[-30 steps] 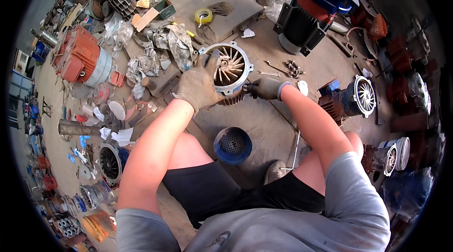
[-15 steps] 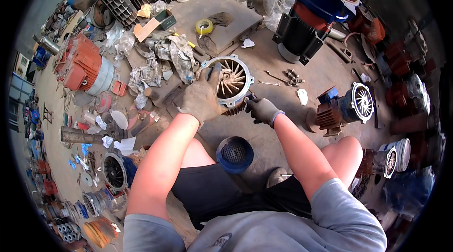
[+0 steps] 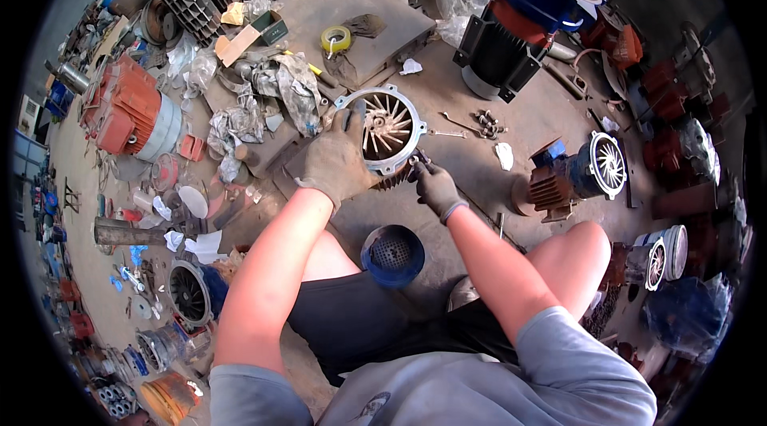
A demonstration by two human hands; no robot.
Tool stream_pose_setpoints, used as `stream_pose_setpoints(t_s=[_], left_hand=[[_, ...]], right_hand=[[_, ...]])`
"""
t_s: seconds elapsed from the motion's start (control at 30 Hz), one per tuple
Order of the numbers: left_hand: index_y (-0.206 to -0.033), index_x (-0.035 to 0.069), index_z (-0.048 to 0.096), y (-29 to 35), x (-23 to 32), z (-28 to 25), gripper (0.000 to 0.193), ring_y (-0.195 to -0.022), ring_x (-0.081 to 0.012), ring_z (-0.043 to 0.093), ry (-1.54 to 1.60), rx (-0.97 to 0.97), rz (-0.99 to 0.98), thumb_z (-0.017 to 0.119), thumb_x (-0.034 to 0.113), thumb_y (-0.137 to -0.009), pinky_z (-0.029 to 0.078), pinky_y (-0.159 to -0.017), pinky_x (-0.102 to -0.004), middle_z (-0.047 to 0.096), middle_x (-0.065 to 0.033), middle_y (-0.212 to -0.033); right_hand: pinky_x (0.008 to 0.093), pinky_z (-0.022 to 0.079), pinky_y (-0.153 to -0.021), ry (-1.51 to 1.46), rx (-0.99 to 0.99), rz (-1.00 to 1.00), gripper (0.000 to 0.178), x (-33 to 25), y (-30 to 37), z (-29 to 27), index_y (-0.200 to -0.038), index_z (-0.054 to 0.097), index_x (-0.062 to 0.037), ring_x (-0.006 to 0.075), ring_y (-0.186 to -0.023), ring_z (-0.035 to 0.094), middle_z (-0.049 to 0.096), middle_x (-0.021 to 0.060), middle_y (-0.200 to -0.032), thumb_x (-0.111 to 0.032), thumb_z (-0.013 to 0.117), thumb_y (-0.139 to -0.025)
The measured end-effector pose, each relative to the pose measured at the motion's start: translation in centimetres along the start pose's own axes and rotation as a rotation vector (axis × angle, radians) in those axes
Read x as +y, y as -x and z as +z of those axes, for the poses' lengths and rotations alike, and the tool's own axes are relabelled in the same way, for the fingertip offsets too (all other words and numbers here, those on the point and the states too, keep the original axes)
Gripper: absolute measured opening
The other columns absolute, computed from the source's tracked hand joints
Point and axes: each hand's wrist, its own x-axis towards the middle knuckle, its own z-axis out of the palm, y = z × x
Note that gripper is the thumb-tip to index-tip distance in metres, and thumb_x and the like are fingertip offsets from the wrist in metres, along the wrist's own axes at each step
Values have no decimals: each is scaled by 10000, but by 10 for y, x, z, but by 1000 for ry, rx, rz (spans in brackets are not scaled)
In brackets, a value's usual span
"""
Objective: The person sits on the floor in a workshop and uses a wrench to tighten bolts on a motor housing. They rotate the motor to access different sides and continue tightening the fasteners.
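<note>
An electric motor (image 3: 383, 178) stands upright before me, its pale ringed flange facing up. A rusty bladed fan (image 3: 387, 126) shows inside the ring. My left hand (image 3: 335, 156), in a grey-brown glove, is closed over the flange's left side, its fingertips bent over the rim. At the flange's lower right is my right hand (image 3: 439, 189), also gloved. Its fingers are closed round a small dark piece touching or near the rim; what this is I cannot make out. Between my knees sits a blue perforated fan cover (image 3: 393, 257), its hollow side up.
An open-end wrench (image 3: 447, 134) and a small heap of bolts (image 3: 489, 124) lie right of the motor. Another motor (image 3: 571, 174) lies farther right. Behind it stands a large black-and-blue motor (image 3: 511, 43). Dirty rags (image 3: 276, 91) and yellow tape (image 3: 335, 39) lie ahead.
The whole view has shifted slightly. My right hand has turned a little at the flange's edge, and its forearm has moved left, baring a thin rod on the floor. My left hand keeps its hold.
</note>
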Motion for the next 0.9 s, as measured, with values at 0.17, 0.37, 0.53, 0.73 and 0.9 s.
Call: stream_pose_setpoints(t_s=[0.17, 0.37, 0.53, 0.73, 0.9], left_hand=[[-1695, -88, 270, 2, -3, 9, 1362, -1408, -415, 660, 101, -6, 2, 889, 711, -784, 611, -1105, -448, 505, -354, -1597], [-1683, -103, 258, -2, 4, 6, 1366, -1330, -417, 702, 69, -11, -16, 926, 663, -770, 624, -1073, -446, 533, -339, -1545], [-1685, -106, 239, 1, -4, 12, 1391, -1324, -403, 689, 99, -30, -35, 935, 664, -759, 623, -1066, -443, 542, -316, -1514], [-1678, -94, 302, 6, 3, 3, 1339, -1454, -407, 579, 45, -33, -49, 926, 661, -765, 556, -1158, -477, 503, -326, -1554], [-1714, -68, 303, 1, 6, -2, 1345, -1620, -423, 399, -47, 75, 72, 908, 680, -774, 395, -1308, -548, 414, -345, -1687]], right_hand=[[425, 621, -736, 668, -460, -31, 595, -70, -27, -62, -1010, 820, -57, 254, -736, 718, 744, 120, -853, -571, 547, -1135], [413, 634, -755, 660, -462, 8, 549, -67, -42, -66, -1029, 821, -49, 241, -781, 726, 759, 131, -906, -545, 601, -1111], [421, 661, -705, 8, -239, 127, 490, -20, 0, -25, -1079, 814, -33, 221, -811, 725, 752, 88, -967, -487, 637, -1132], [416, 572, -729, 464, -288, -129, 518, -41, -9, -52, -996, 827, -62, 218, -750, 739, 722, 82, -737, -511, 604, -1127], [418, 588, -817, 808, -499, -182, 523, -84, -41, -68, -1013, 851, -76, 240, -790, 747, 785, 102, -832, -535, 610, -1081]])
